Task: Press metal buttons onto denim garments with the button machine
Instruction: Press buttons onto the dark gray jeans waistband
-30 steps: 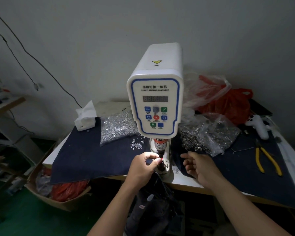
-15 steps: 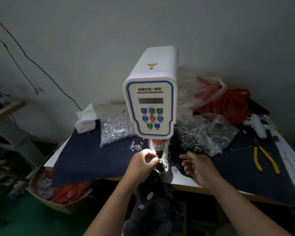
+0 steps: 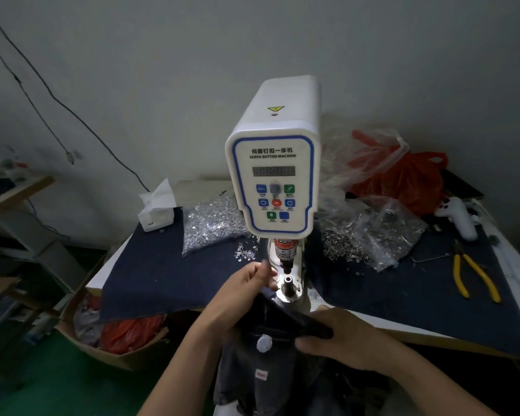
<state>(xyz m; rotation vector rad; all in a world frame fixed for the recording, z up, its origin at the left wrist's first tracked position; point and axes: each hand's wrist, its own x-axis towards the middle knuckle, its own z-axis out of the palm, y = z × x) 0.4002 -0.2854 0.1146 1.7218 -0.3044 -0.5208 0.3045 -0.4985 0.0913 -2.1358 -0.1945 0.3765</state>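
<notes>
A: From the head view, what do we have in hand?

B: We have the dark denim garment bunched at the near edge of the table, just below the button machine. Our right hand grips a fold of the waistband, fingers curled round the cloth. Our left hand sits beside the machine's lower die; its fingers look loosely curled against the garment's upper edge, though we cannot tell whether they pinch anything small.

A: Why do we hold it that way?

B: We judge it is to feed the waistband over the die, under the punch. The right hand keeps the cloth taut, the left steers the edge. One pale round button already shows on the denim, between our two hands.

A: And the supplies?

B: On the left, far from us, a clear bag of shiny button parts lies open on a dark cloth mat, with a few loose pieces spilled just beside the machine, within the left hand's reach. On the right, another clear bag of darker metal rings lies open too. Behind it sits a red plastic bag; its contents are hidden.

A: Anything else?

B: Yellow-handled pliers lie far right, a tissue box far left, and a cardboard box with red plastic stands on the floor to the left.
</notes>
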